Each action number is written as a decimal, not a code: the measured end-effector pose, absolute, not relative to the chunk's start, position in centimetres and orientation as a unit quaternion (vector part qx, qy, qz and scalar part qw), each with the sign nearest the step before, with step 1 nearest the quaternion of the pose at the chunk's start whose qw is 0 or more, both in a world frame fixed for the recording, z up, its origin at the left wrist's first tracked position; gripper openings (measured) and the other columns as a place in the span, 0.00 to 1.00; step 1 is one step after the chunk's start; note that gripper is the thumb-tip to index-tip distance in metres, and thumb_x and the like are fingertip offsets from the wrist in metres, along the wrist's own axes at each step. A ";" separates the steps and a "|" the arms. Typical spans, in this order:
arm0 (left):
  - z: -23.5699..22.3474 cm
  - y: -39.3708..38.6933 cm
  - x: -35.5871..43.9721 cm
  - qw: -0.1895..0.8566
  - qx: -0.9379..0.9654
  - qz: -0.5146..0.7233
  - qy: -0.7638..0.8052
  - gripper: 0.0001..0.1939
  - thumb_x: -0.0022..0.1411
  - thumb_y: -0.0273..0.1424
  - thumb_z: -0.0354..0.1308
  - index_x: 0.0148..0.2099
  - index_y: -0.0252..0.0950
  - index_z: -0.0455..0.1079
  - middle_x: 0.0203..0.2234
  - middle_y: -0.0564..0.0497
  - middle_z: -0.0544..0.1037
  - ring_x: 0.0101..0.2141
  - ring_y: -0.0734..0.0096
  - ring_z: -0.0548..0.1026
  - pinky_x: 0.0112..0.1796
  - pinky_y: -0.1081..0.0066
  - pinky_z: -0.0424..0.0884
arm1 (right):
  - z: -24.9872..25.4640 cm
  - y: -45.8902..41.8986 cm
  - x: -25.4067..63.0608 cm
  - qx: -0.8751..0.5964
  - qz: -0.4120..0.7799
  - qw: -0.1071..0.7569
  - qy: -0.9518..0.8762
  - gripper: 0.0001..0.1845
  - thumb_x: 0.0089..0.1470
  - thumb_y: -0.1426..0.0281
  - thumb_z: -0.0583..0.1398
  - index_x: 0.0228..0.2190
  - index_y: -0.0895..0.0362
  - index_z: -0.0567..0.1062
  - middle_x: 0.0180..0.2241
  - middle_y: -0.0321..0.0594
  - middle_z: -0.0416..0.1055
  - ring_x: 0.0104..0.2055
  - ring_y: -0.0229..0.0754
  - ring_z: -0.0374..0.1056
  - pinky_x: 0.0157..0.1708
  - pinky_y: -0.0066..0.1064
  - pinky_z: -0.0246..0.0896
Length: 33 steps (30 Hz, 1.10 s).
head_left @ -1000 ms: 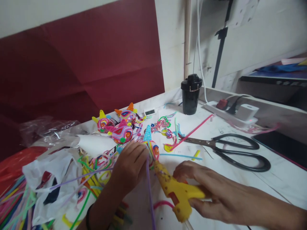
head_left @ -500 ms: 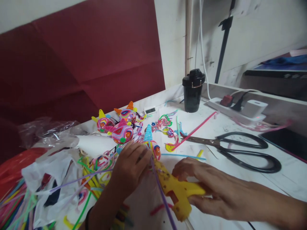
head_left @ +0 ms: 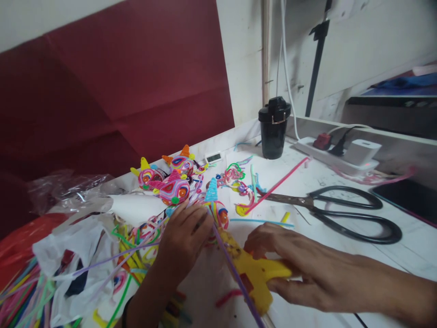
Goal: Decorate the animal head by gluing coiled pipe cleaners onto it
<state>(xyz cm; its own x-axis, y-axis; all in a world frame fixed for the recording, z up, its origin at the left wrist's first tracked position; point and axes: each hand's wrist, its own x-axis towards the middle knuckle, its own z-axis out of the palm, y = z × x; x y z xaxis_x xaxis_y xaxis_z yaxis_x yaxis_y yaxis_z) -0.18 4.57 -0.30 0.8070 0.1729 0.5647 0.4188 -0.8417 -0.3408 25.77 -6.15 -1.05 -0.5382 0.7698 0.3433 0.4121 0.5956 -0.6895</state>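
My right hand point(head_left: 293, 264) is closed around a yellow hot glue gun point(head_left: 257, 278), whose tip points up and left toward my left hand point(head_left: 186, 239). The fingers of my left hand are bent over a striped pipe-cleaner figure point(head_left: 222, 217) with an orange eye and a blue cone horn point(head_left: 211, 189). A purple pipe cleaner point(head_left: 235, 275) runs from beside my left fingers down across the glue gun to the bottom edge. My fingers hide much of the figure and the spot where the glue gun's tip meets it.
Finished pipe-cleaner figures point(head_left: 174, 189) sit behind my left hand. Large black-handled scissors point(head_left: 312, 202) lie at the right, near a power strip point(head_left: 336, 157) and a phone point(head_left: 406, 198). A black cup point(head_left: 274, 132) stands at the back. Loose pipe cleaners point(head_left: 29, 291) lie at lower left.
Both hands, the glue gun and the figure stay almost in place. The purple pipe cleaner's lower end has shifted slightly to the right, and the view has moved a little.
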 end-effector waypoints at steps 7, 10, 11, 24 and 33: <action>-0.4 4.8 -0.3 0.213 -0.925 -0.274 -0.156 0.10 0.67 0.22 0.52 0.49 0.31 0.69 0.44 0.42 0.78 0.49 0.59 0.73 0.54 0.53 0.68 | -1.1 -5.8 25.7 -0.344 0.268 0.322 -0.840 0.14 0.57 0.72 0.58 0.46 0.59 0.68 0.45 0.49 0.71 0.49 0.45 0.68 0.49 0.35 0.66; -0.5 4.9 -0.4 0.211 -0.925 -0.275 -0.156 0.11 0.66 0.21 0.52 0.49 0.31 0.69 0.44 0.42 0.77 0.49 0.59 0.72 0.54 0.54 0.67 | -1.0 -5.8 25.6 -0.343 0.263 0.327 -0.840 0.13 0.58 0.72 0.58 0.45 0.59 0.69 0.43 0.48 0.72 0.47 0.45 0.69 0.47 0.34 0.66; -0.5 5.0 -0.5 0.210 -0.925 -0.275 -0.156 0.11 0.66 0.21 0.52 0.50 0.31 0.69 0.44 0.42 0.77 0.49 0.59 0.72 0.54 0.54 0.67 | -0.9 -5.8 25.5 -0.344 0.262 0.328 -0.840 0.12 0.57 0.72 0.58 0.45 0.59 0.69 0.43 0.47 0.72 0.47 0.45 0.69 0.46 0.34 0.66; -0.4 5.3 -0.5 0.216 -0.919 -0.294 -0.149 0.09 0.66 0.22 0.53 0.47 0.33 0.71 0.42 0.42 0.79 0.47 0.60 0.75 0.49 0.59 0.70 | -0.4 -5.5 25.1 -0.349 0.279 0.334 -0.830 0.14 0.54 0.75 0.59 0.45 0.58 0.69 0.43 0.45 0.73 0.44 0.42 0.70 0.46 0.32 0.66; -0.4 5.4 -0.5 0.210 -0.921 -0.294 -0.145 0.09 0.65 0.22 0.53 0.46 0.32 0.71 0.42 0.40 0.79 0.46 0.59 0.75 0.49 0.59 0.70 | -0.6 -5.3 25.0 -0.349 0.281 0.343 -0.826 0.14 0.55 0.75 0.60 0.45 0.58 0.69 0.42 0.44 0.72 0.43 0.41 0.69 0.44 0.32 0.66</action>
<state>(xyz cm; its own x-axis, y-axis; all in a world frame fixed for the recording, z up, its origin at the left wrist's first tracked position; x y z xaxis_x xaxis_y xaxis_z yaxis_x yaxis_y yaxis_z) -0.53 5.38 -0.37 0.7851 0.1437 0.6025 0.3907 -0.8697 -0.3016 25.01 -5.30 -0.62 -0.5218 0.7686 0.3702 0.3838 0.5991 -0.7027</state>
